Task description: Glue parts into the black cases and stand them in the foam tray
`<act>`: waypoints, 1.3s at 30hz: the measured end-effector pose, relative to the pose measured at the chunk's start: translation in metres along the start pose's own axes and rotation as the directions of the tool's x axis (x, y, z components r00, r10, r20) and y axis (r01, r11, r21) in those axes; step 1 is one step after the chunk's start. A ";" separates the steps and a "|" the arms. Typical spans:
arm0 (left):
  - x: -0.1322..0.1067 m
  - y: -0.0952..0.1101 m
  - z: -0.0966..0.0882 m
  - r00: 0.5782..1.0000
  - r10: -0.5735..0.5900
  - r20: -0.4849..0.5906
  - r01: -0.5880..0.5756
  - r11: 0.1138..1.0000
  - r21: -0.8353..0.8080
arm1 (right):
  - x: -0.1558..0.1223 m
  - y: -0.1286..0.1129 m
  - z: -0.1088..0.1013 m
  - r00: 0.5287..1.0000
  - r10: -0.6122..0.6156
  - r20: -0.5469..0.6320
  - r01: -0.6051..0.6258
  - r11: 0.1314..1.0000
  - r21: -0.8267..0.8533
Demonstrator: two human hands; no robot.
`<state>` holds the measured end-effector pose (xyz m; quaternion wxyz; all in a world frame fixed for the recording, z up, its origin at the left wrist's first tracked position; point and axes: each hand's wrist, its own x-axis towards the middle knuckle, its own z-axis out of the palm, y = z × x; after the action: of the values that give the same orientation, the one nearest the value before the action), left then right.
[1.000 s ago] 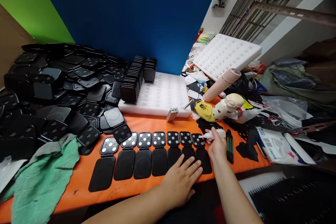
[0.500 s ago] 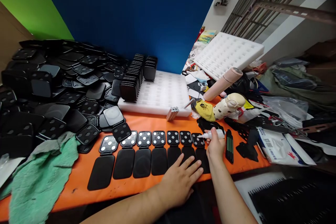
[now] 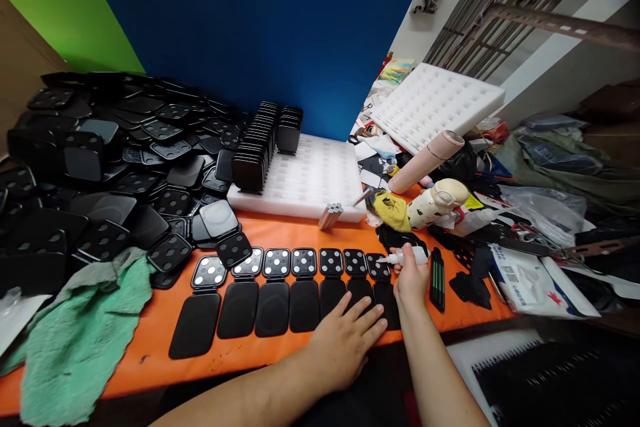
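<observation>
My right hand is wrapped round a small white squeeze bottle with a narrow nozzle. The nozzle tip is over the rightmost black hinged case, whose upper half has round spots; whether it touches cannot be told. My left hand lies flat with fingers spread, fingertips on the lower halves of the cases at the right end. Several opened cases stand in a row, among them the leftmost case, with silvery discs in its upper half. Another black case part overlaps the row's left end.
A heap of black cases fills the left, behind a green cloth. White foam bears stacked cases. Metal rods stand before it. A pink flask, cream bottle and white packet are at right.
Both hands and the bottle stay nearly in place. The view has shifted slightly, so the table's left side appears a little farther right.
</observation>
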<state>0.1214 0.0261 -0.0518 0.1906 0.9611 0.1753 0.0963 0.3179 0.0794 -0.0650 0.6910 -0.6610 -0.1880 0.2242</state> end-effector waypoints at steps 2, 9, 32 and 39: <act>0.000 0.000 0.001 1.000 0.002 -0.001 -0.002 1.000 -0.001 | 0.000 0.000 0.000 1.000 0.003 -0.002 -0.003 1.000 -0.004; 0.000 -0.001 0.004 1.000 0.007 -0.012 -0.007 1.000 0.010 | 0.001 0.002 -0.001 1.000 -0.002 -0.009 0.002 1.000 -0.007; 0.001 0.000 0.000 1.000 -0.003 0.000 0.003 1.000 0.015 | -0.003 -0.005 -0.009 0.996 -0.082 -0.041 0.081 0.996 -0.031; 0.001 0.000 0.001 1.000 -0.001 -0.013 0.001 1.000 0.023 | -0.007 -0.003 -0.014 0.997 -0.075 0.013 0.076 0.990 -0.118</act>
<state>0.1224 0.0256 -0.0526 0.1785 0.9625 0.1781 0.1003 0.3196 0.0640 -0.0622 0.6578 -0.6922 -0.2287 0.1893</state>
